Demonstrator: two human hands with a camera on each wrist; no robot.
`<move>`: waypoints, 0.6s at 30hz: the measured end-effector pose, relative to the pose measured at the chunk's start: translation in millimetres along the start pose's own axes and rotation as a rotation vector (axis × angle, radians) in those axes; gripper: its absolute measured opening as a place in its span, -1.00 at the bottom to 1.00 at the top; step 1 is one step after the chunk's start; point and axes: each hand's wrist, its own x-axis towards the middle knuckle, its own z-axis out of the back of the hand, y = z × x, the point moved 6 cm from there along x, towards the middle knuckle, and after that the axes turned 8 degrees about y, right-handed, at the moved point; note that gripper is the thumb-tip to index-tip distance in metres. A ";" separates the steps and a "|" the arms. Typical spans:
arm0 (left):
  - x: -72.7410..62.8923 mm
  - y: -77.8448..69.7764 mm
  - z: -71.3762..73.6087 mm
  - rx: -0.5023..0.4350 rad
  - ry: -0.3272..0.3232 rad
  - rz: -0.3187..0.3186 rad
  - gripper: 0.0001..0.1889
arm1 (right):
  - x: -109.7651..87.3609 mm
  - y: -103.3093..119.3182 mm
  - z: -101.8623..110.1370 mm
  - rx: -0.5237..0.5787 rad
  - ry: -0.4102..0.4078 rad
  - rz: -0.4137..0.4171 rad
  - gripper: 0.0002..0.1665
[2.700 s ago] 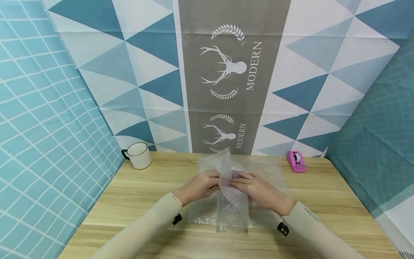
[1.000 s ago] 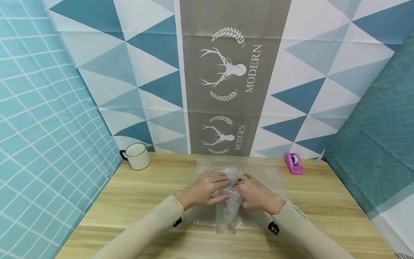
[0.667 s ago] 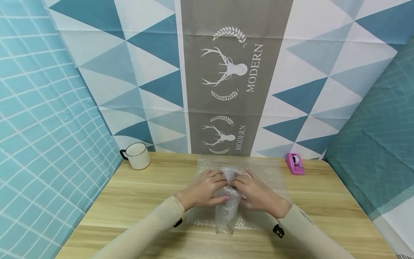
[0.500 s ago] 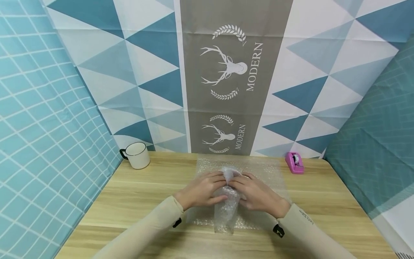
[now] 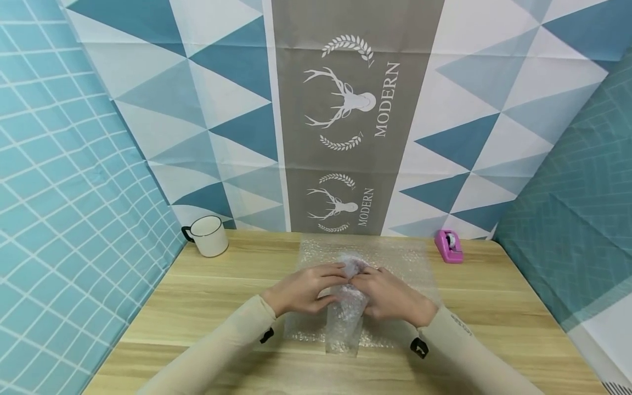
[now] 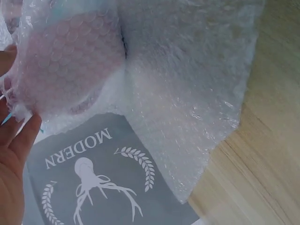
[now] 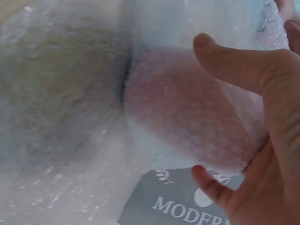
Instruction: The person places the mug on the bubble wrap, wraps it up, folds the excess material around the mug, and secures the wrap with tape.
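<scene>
A sheet of clear bubble wrap [image 5: 405, 258] lies on the wooden table, its middle folded up around a pinkish, rounded object [image 6: 70, 61] that shows blurred through the bubbles. A folded strip of the wrap [image 5: 343, 332] runs toward the table's front. From the left, my left hand [image 5: 308, 288] grips the top of the wrapped bundle, fingers at the gathered edge. My right hand [image 5: 390, 293] holds its right side, and in the right wrist view the thumb [image 7: 234, 58] lies over the wrap. Fingers of both hands meet at the fold.
A white mug [image 5: 209, 237] with a dark rim and handle stands at the back left. At the back right sits a pink tape dispenser [image 5: 449, 247]. Patterned cloth [image 5: 340, 120] hangs behind the wooden table [image 5: 222, 307].
The tall flap of bubble wrap that stood up between my hands is now folded down over the bundle. My fingers have shifted around it, while the mug and tape dispenser stay put.
</scene>
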 end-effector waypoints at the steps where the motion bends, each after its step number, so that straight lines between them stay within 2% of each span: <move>1: 0.7 -0.6 -0.2 0.010 -0.009 -0.009 -0.52 | 0.6 -0.3 0.3 0.005 0.016 -0.007 -0.18; 5: 3.6 -2.1 -2.4 0.047 -0.044 -0.020 -0.52 | 5.4 -1.2 0.4 0.001 0.088 -0.032 -0.19; 9: 7.5 -4.9 -4.2 0.057 -0.043 -0.013 -0.58 | 10.0 -1.0 1.4 0.005 0.137 -0.059 -0.24; 12: 10.5 -6.8 -5.9 0.052 -0.011 -0.004 -0.61 | 11.5 0.1 2.7 -0.004 0.154 -0.075 -0.32; 18: 10.2 -3.5 -6.6 -0.067 0.082 0.049 -0.61 | 12.7 1.3 4.1 -0.045 0.164 -0.078 -0.49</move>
